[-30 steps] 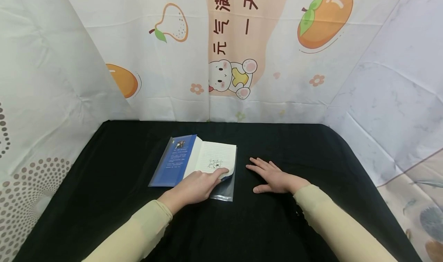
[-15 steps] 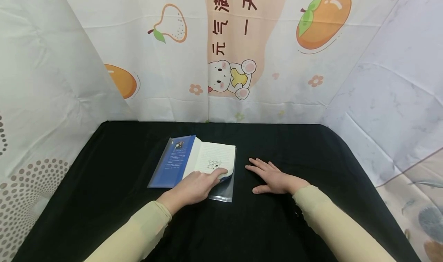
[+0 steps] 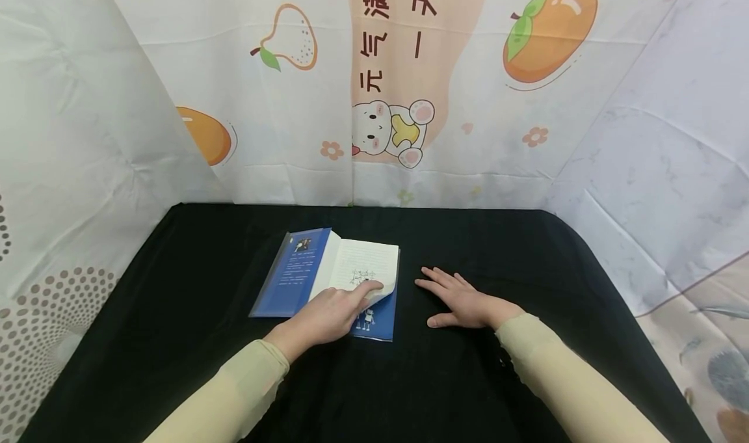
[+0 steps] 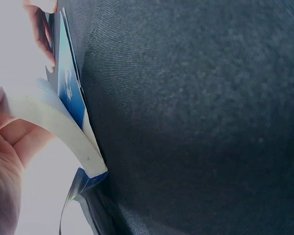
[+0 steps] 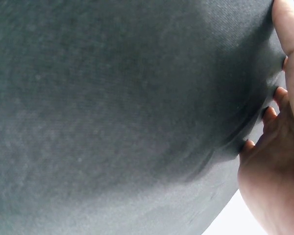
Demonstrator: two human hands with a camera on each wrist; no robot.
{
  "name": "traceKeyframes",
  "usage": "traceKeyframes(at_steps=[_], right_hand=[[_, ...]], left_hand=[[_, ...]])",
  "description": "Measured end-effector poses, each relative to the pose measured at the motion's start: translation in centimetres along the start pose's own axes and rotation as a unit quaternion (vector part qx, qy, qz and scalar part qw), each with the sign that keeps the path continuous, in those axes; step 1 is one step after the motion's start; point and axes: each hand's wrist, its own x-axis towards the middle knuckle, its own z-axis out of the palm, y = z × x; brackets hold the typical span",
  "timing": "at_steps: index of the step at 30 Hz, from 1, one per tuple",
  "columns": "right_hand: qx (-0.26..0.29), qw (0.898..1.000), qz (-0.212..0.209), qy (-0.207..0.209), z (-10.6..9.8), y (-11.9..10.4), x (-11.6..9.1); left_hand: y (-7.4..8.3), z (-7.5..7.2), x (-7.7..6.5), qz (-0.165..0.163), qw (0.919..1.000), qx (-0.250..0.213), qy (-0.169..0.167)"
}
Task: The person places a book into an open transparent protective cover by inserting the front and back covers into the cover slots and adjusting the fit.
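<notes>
A book lies open on the black cloth in the head view, its blue left flap flat with white text and a small picture. My left hand pinches the near right corner of the page block between thumb and fingers, and the pages bend upward in the left wrist view. Beneath them shows a blue cover with a pale figure drawn on it, within a clear plastic edge. Apart from the book, my right hand rests on the cloth with its fingers spread.
Black cloth covers the table. White curtains with printed fruit and a cartoon animal hang behind it, and more fabric hangs along both sides.
The blue cover has dropped from under the lifted pages onto the near right area, where clear plastic showed before. My left fingers have shifted slightly up; my right hand stays put.
</notes>
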Motion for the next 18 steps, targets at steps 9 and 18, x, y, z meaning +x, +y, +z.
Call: traceKeyframes(at_steps=[9, 18], right_hand=[[0.001, 1.000, -0.019, 0.018, 0.31, 0.30, -0.01], [-0.020, 1.000, -0.011, 0.019, -0.02, -0.13, -0.08]], left_hand=[[-0.09, -0.08, -0.23, -0.015, 0.9993, -0.027, 0.020], [-0.14, -0.16, -0.64, -0.055, 0.9924, -0.096, 0.053]])
